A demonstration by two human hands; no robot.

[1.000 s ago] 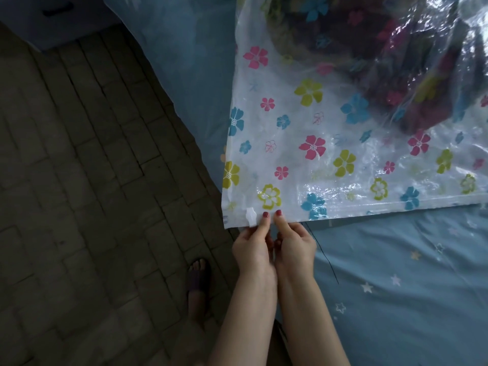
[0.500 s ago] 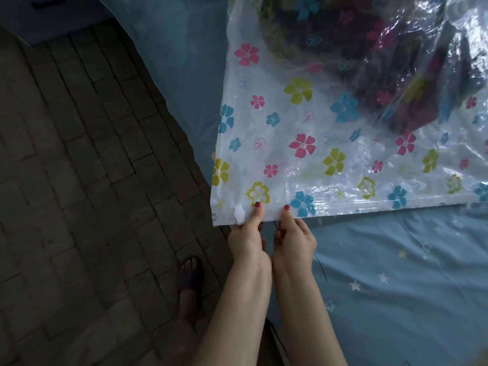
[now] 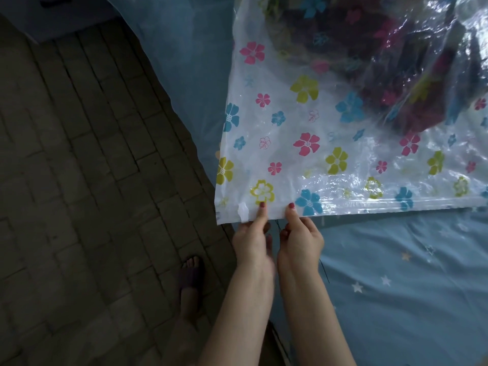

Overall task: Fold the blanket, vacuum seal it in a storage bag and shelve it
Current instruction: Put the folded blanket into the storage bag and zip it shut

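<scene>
A clear storage bag [image 3: 330, 143] printed with pink, blue and yellow flowers lies on the bed, its near left corner hanging past the bed's edge. A dark folded blanket [image 3: 383, 48] shows through the plastic at the far right. Along the near seal edge my left hand [image 3: 253, 239] pinches the bag with the thumb on top, just right of the white slider clip [image 3: 243, 211]. My right hand [image 3: 301, 237] pinches the same edge a little further right. The fingers under the plastic are hidden.
The bed [image 3: 409, 286] has a light blue sheet with small stars and fills the right side. A dark brick-pattern floor [image 3: 92, 180] lies to the left. My foot in a dark sandal [image 3: 191, 273] stands by the bed's corner. A pale cabinet [image 3: 52, 11] sits far left.
My two hands have drawn slightly apart along the seal edge, the right thumb shifting rightward. The bag's near corner has stayed at about the same place.
</scene>
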